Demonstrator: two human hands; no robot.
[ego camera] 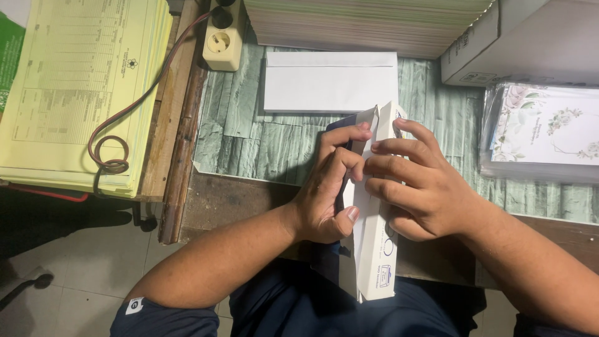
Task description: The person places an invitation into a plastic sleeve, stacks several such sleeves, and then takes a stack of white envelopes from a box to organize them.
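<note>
Both hands hold a long white envelope box (375,249) that stands on edge, from the table's edge down to my lap. My left hand (327,187) grips its left side, thumb pressed on the box face, fingers curled at the open top flap (367,117). My right hand (415,184) wraps the right side, fingertips meeting the left hand's near the opening. A dark blue inner part (340,122) shows at the top behind the left fingers. A white envelope (331,81) lies flat on the table just beyond the box.
A stack of yellow printed sheets (81,87) sits at left, with a dark red cable (109,146) looped on it and a cream power socket (223,37). A tall paper stack (368,25), a cardboard box (511,37) and wrapped floral cards (543,128) stand at the back and right.
</note>
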